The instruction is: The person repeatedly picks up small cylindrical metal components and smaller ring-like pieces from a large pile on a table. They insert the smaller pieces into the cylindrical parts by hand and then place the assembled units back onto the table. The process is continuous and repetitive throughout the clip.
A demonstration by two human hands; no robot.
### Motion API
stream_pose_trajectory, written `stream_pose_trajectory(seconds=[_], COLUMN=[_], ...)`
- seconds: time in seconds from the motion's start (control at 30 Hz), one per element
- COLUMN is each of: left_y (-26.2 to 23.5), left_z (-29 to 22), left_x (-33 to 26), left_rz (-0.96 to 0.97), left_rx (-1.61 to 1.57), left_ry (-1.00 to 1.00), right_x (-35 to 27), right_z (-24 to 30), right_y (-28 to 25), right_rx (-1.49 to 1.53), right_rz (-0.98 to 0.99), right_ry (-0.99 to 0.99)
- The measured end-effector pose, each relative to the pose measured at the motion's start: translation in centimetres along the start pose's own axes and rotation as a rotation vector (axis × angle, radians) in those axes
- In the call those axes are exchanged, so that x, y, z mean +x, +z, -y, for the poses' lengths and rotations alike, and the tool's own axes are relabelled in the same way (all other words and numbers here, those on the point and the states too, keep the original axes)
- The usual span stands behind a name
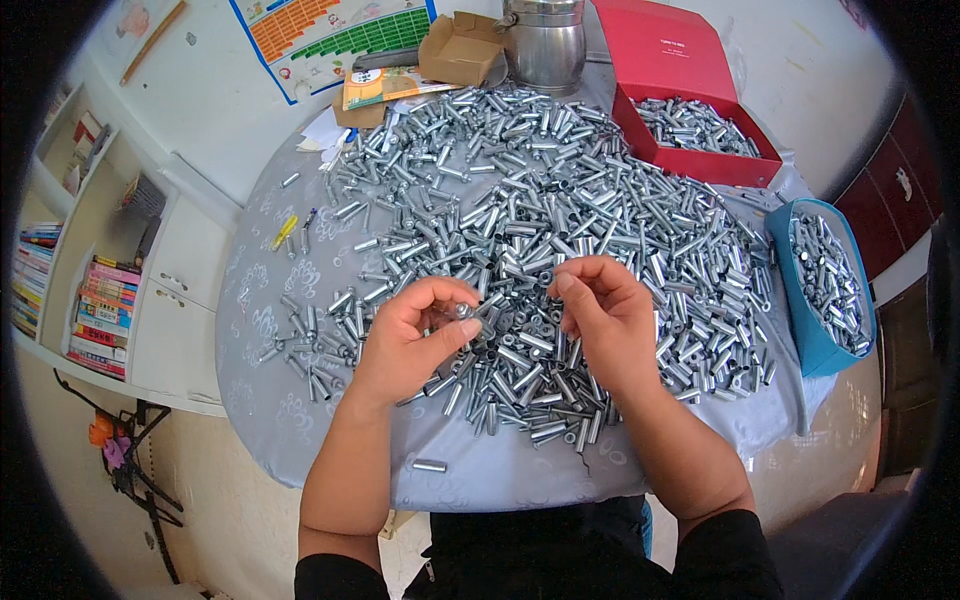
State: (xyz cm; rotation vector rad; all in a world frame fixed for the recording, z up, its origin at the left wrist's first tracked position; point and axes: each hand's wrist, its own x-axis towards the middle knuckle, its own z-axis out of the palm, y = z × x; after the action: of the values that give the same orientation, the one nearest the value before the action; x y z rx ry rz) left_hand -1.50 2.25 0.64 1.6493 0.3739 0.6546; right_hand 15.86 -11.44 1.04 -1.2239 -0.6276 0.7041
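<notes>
My left hand [405, 335] is closed, with thumb and fingers curled around a small shiny metal fastener [463, 312]; only its rounded end shows clearly. To its right, my right hand [608, 320] is in a pinch, thumb against forefinger. Whatever lies between those fingertips is too small to make out. Both hands are over the near part of a broad heap of silvery metal sleeves and bolts [520, 225], a short distance apart. One loose metal sleeve [430, 466] lies by itself near the table's front edge.
A red box [690, 165] and a teal bin [800, 300], both full of metal parts, stand at the right. At the back are a metal pot [545, 45] and an open cardboard box [460, 48]. A yellow tool [284, 232] lies left on the cloth-covered table [265, 400].
</notes>
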Motion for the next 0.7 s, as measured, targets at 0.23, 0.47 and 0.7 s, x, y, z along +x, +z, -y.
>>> stream_pose_trajectory(seconds=[0.23,0.47,0.7], left_y=[2.2,2.9,2.5], left_z=[-0.5,0.8,-0.5], left_x=[-0.3,-0.2,0.2], left_rz=[-0.052,-0.252,-0.044], left_rx=[0.106,0.286,0.606], left_ry=[0.036,0.204,0.417], right_x=[-0.7,-0.7,-0.8], right_z=[-0.7,-1.2,-0.9], right_y=[0.3,0.4,0.4], right_rx=[-0.137,-0.249,-0.292], right_rz=[0.115,0.112,0.184], right_ry=[-0.061,-0.134,-0.14])
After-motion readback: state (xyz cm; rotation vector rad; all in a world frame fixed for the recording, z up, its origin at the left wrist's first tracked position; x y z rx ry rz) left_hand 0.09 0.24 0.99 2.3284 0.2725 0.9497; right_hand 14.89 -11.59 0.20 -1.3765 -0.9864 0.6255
